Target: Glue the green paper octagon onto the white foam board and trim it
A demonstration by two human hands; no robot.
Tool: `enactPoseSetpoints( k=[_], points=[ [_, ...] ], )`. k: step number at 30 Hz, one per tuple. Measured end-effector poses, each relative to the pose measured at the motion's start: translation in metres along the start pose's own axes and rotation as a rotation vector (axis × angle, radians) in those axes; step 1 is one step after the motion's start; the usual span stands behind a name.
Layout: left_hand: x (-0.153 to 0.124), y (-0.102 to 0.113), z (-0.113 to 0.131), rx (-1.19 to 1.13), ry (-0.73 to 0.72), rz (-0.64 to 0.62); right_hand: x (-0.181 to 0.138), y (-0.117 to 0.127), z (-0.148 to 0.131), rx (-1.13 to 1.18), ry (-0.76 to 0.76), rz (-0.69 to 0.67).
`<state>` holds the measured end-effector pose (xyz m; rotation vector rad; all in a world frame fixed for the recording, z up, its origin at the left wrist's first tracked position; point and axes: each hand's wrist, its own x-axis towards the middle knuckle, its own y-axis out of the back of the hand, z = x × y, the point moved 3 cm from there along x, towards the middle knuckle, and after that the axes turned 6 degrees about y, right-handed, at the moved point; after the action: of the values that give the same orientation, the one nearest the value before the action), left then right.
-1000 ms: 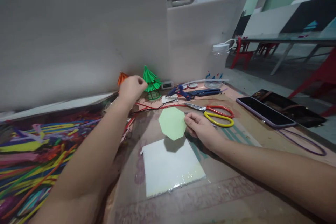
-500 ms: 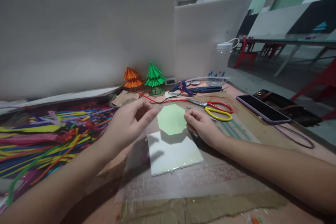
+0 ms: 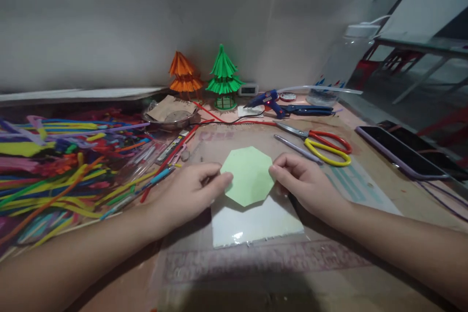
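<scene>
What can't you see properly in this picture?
- Head view, white laminated sheet: top hidden by the light green paper octagon held by left hand and right hand.
- Small white digital display: figures too small.
- Clear plastic jar: blurred.
- Farther dark phone: cut by right edge.

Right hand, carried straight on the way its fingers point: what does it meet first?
The right hand pinches the octagon; straight on leftward across it, it would likely meet the left hand at the opposite edge.

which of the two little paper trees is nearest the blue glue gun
The green folded-paper tree, right of the orange folded-paper tree; the blue glue gun lies just to its right.
</scene>
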<state>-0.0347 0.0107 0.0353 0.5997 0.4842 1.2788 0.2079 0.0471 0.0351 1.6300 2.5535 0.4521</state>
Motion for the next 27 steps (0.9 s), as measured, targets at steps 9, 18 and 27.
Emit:
enactPoseSetpoints(
  k=[9,18,27],
  points=[
    [0.01,-0.003,0.013,0.288,-0.091,-0.102,0.009,0.001,0.0,-0.438,0.093,-0.151],
    [0.007,-0.011,0.011,0.537,-0.066,-0.052,0.017,-0.002,0.005,-0.61,0.124,-0.151],
    [0.007,-0.013,0.007,0.474,-0.093,0.005,0.02,-0.006,0.007,-0.709,0.159,-0.188]
  ],
)
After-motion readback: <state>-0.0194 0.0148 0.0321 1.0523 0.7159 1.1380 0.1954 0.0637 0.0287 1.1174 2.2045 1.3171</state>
